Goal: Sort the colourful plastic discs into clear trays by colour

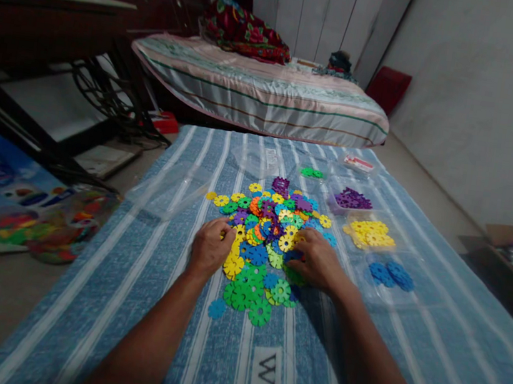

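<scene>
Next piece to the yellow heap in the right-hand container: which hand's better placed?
Right, likely: the right hand is on the container side of the pile, nearer the yellow heap; the left hand is across the pile.

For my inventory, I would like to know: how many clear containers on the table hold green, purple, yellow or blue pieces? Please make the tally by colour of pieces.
Holding green pieces: 1
Holding purple pieces: 1
Holding yellow pieces: 1
Holding blue pieces: 1
Total: 4

Multicoloured notched discs (258,255), heaped loosely on striped cloth (96,297).
</scene>
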Tool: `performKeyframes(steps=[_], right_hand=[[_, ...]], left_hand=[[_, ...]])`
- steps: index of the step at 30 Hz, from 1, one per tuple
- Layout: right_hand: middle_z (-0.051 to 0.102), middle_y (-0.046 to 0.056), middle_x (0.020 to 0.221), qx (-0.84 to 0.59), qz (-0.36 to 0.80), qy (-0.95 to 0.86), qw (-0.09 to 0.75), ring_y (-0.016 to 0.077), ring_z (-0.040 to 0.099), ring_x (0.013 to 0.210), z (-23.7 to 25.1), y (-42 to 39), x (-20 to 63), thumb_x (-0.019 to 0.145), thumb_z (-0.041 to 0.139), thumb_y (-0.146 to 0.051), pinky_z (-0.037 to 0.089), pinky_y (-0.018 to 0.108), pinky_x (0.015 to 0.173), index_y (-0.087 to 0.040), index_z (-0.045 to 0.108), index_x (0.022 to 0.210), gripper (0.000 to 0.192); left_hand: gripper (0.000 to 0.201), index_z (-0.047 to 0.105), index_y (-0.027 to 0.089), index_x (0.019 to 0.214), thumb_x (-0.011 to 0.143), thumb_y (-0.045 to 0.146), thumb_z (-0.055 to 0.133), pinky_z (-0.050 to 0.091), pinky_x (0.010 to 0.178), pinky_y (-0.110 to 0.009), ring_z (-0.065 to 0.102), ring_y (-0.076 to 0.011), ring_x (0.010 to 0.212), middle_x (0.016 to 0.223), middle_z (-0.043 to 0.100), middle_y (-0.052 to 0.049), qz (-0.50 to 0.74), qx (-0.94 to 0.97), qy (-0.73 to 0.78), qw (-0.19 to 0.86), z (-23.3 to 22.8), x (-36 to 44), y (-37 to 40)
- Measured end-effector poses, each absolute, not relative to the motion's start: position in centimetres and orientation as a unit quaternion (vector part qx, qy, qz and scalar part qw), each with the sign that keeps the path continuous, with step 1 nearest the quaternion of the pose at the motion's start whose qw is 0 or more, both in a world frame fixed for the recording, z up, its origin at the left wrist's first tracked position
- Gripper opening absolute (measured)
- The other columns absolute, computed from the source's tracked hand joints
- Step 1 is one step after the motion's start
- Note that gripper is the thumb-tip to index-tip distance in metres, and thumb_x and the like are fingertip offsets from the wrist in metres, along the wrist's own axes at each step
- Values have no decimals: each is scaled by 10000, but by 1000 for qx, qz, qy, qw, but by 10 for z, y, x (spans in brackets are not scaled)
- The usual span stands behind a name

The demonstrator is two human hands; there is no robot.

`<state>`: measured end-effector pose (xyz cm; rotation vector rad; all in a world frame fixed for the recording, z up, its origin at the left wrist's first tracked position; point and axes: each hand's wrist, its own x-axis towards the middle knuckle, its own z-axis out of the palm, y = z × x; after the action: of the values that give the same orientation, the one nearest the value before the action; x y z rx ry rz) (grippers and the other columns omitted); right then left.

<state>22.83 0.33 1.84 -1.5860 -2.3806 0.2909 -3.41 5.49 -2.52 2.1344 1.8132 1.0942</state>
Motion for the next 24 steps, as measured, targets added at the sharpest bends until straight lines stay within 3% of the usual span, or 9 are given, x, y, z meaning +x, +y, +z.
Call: performKeyframes(steps=[4, 9, 19, 24], right_hand=[[630, 96, 1080, -530, 145, -815, 183, 241, 542, 1086, 18, 4, 230, 758, 693, -155, 431, 370, 954, -171, 712, 849, 95], [655, 71, 1062, -508, 206, -800, 243, 221, 579, 1065, 13, 8, 237, 704, 600, -19, 442, 373, 957, -187, 722, 839, 248], [691, 51, 944, -510, 269, -753, 316, 201, 633, 963, 13, 9, 239, 721, 628, -78, 480, 341, 872, -195, 696, 732, 136], [700, 54, 923, -542, 207, -735, 352, 207, 642, 935, 34, -1, 248, 768, 632, -182, 479, 344, 851, -204, 672, 735, 56]], left_hand=[[166, 561, 214, 642, 792, 268, 513, 498, 931, -371, 661, -231, 992, 997, 729, -88, 362, 708, 603, 65, -24, -33, 54], [168, 571, 213, 652, 796, 275, 513, 496, 939, -367, 659, -228, 1006, 1016, 730, -91, 360, 707, 604, 68, -23, -33, 54], [173, 568, 217, 650, 801, 280, 509, 494, 942, -368, 658, -231, 1016, 1009, 729, -94, 355, 708, 606, 76, -22, -34, 54], [184, 558, 219, 650, 809, 293, 502, 487, 949, -355, 654, -223, 1021, 987, 727, -82, 357, 710, 603, 72, -22, -34, 55]])
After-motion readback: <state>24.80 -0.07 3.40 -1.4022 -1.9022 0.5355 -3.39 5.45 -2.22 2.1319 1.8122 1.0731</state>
